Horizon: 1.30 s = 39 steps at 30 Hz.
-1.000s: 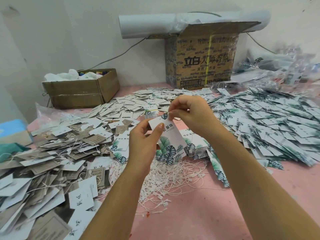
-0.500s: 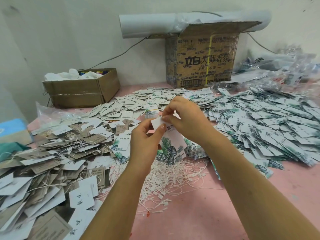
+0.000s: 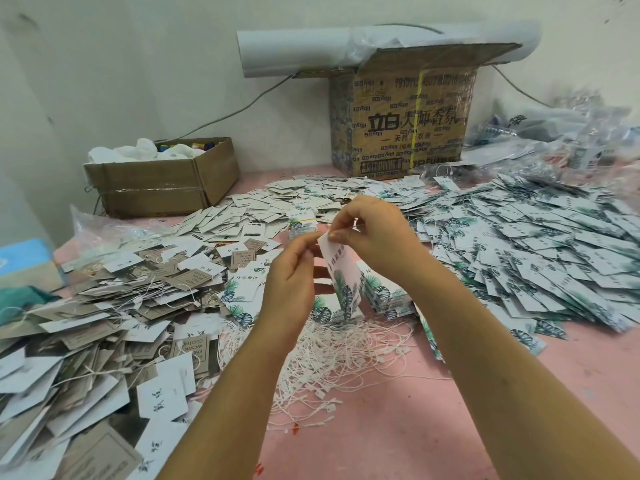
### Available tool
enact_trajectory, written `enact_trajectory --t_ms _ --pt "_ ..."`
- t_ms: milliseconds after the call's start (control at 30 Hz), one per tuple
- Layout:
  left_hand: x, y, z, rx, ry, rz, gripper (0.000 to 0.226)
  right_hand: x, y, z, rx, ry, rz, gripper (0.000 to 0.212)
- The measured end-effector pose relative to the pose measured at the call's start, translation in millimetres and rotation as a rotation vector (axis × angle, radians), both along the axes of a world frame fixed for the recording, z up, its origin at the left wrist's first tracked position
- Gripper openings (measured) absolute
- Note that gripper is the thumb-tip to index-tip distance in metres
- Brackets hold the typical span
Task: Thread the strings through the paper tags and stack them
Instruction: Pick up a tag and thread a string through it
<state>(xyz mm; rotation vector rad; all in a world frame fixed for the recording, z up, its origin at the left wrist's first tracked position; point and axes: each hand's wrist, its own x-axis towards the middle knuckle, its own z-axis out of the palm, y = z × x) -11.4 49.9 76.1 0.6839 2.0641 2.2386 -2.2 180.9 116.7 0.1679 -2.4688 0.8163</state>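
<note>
Above the middle of the pink table [image 3: 398,441] hangs a white paper tag [image 3: 341,271] with green leaf print. My right hand [image 3: 374,237] pinches its top edge between thumb and forefinger. My left hand [image 3: 294,289] is just left of the tag, fingers curled near that top corner; whether it pinches a string there is hidden. A tangle of white strings [image 3: 332,355] lies on the table under both hands. A short stack of leaf tags [image 3: 384,292] sits behind the held tag.
A wide heap of leaf tags [image 3: 540,251] covers the right side. Grey and white tags [image 3: 104,327] with strings are piled at the left. A low cardboard box [image 3: 162,181] and a tall printed carton [image 3: 405,123] stand at the wall.
The held tag has turned more upright and edge-on. My right hand has shifted slightly right on its top edge, and my left hand has slid to the tag's left side.
</note>
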Motion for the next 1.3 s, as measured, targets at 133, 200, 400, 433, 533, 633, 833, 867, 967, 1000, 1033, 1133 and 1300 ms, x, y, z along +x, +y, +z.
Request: enact_trajectory --t_ms 133,200,400,433,533,633,833,867,967,1000,1033,1133,1300 --pt "-1 -2 -1 0.003 0.011 -0.003 0.02 4 -4 1 -0.2 -0.092 0.132 0.015" --pt "-1 -3 -1 0.011 0.008 -0.02 0.017 4 -4 1 -0.244 -0.093 0.149 0.016" --pt "-3 -4 -3 0.032 0.007 -0.013 0.013 4 -3 0 -0.309 -0.106 0.196 0.022" --pt "-3 -5 -3 0.031 0.004 -0.013 0.012 4 -3 0 -0.314 -0.107 0.206 0.022" --pt "-4 -5 -3 0.024 -0.012 -0.011 0.013 3 -4 -2 -0.318 -0.112 0.231 0.018" --pt "-5 -5 -2 0.031 -0.04 0.03 0.017 1 -3 -5 -0.302 -0.127 0.199 0.015" --pt "-12 -8 3 0.306 -0.245 0.108 0.023 -2 8 -9 -0.269 -0.177 0.027 0.022" --pt "-13 -10 3 0.388 -0.291 0.109 0.022 -2 11 -9 -0.267 -0.18 0.003 0.023" --pt "-17 -17 5 0.561 -0.394 0.126 0.018 -2 19 -9 -0.282 -0.2 -0.063 0.022" --pt "-18 -18 5 0.597 -0.416 0.139 0.016 -2 22 -9 -0.299 -0.208 -0.08 0.022" --pt "-19 -20 5 0.625 -0.435 0.156 0.016 -1 25 -9 -0.317 -0.213 -0.095 0.021" --pt "-21 -21 5 0.644 -0.473 0.184 0.011 2 32 -7 -0.353 -0.199 -0.126 0.018" --pt "-19 -18 5 0.541 -0.469 0.154 0.009 5 36 -4 -0.464 -0.153 -0.071 0.016"
